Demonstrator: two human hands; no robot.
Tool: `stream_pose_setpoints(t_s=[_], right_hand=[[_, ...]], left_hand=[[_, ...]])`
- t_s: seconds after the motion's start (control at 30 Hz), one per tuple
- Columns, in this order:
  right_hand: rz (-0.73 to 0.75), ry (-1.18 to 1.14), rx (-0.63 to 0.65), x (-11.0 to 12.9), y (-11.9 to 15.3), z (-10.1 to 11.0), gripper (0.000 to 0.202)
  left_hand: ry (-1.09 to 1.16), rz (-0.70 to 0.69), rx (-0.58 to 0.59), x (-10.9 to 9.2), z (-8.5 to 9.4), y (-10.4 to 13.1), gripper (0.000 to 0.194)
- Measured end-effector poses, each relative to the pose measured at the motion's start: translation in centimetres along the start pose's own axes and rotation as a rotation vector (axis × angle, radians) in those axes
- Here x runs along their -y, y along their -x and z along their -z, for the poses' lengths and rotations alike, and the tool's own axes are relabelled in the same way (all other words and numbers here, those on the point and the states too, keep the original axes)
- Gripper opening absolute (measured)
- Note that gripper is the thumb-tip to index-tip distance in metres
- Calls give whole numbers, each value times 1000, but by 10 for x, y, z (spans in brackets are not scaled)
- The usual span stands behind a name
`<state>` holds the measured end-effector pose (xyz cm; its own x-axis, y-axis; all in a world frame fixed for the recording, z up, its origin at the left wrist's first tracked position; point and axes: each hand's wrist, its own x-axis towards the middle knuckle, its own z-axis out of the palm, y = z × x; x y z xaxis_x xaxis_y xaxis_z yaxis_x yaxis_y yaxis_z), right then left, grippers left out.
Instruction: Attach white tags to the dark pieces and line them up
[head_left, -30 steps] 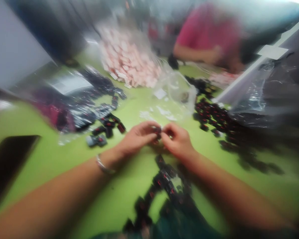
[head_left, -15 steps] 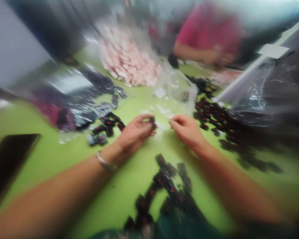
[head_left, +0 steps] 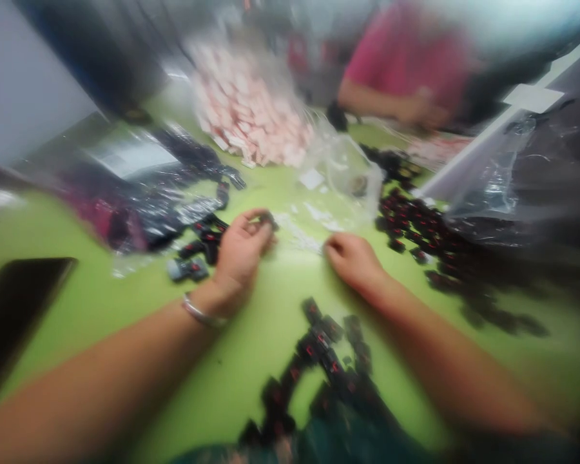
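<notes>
My left hand (head_left: 244, 248) holds a small black part (head_left: 269, 220) between thumb and fingers, above the green table (head_left: 174, 374). Its exact kind is too blurred to make out. To the right, my right hand (head_left: 350, 258) is closed, with thumb and forefinger pinched together near small white pieces (head_left: 307, 240) on the table. Whatever those fingertips hold is too small to name. Black parts with red marks (head_left: 323, 345) lie between my forearms. More black parts (head_left: 207, 238) lie just left of my left hand, beside a grey-and-black piece (head_left: 188, 269).
A clear bag of pale pink pieces (head_left: 251, 109) stands at the back. Black-and-red parts (head_left: 410, 222) are heaped at right, near a clear plastic bag (head_left: 502, 187). A bag of dark parts (head_left: 159, 187) and a dark flat device (head_left: 24, 316) lie left. A person in pink (head_left: 406, 71) sits opposite.
My left hand has moved left with the small black part, away from my right hand. My right hand has shifted slightly left and toward me, still pinched.
</notes>
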<state>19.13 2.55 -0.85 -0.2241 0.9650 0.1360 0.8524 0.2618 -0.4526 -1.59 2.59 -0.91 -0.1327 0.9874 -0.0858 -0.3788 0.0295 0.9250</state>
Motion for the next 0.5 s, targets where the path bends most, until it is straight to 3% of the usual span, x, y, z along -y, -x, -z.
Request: stream_pose_setpoints(t_s=[0.2, 0.4, 0.5], right_hand=[[-11, 67, 17, 10, 1, -3, 16], [155, 25, 76, 12, 4, -1, 16], [107, -39, -15, 3, 2, 5, 14]], left_hand=[[-6, 31, 91, -1, -6, 9, 40], [-13, 68, 115, -1, -7, 12, 40], [-28, 79, 134, 1, -5, 11, 39]])
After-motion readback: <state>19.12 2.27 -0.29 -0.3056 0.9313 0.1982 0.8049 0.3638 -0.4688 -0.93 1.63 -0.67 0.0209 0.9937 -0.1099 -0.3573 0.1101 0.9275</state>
